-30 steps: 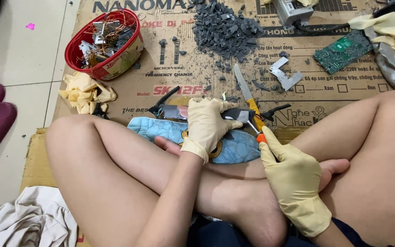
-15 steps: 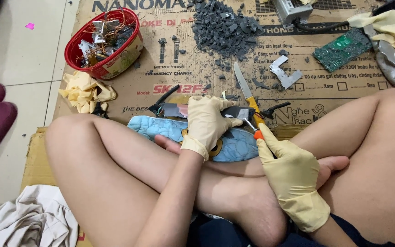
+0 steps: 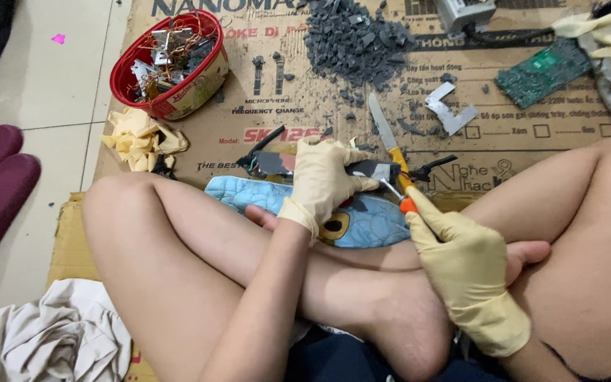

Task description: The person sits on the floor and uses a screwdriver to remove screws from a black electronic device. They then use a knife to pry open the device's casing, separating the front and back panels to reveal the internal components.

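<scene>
Change: since a second ago both gloved hands have barely shifted; the left hand sits a touch lower on the part, the right keeps its tool in place.
Right hand [image 3: 464, 265]: nearest the camera, resting over the crossed legs, fingers closed round the orange-handled screwdriver [image 3: 403, 198], forefinger stretched along it.
Left hand [image 3: 323, 177]: just beyond, fingers curled down and pinning the dark flat part [image 3: 362, 170] against the blue quilted pad [image 3: 369, 223].
Key relation: the part lies up and left of the right fingertips, its long axis running left to right; the screwdriver's tip meets its right end, and the left hand is the nearer one, lying directly on it.
Yellow-handled knife [image 3: 387, 134]: just past the part, blade pointing away.
Cardboard sheet [image 3: 249, 134]: under everything.
Yellow crumpled gloves [image 3: 139, 138]: to the left.
Red bowl [image 3: 167, 64]: far left, full of metal scraps and wire.
Grey pile of chips [image 3: 355, 39]: far centre.
Green circuit board [image 3: 542, 71]: far right.
</scene>
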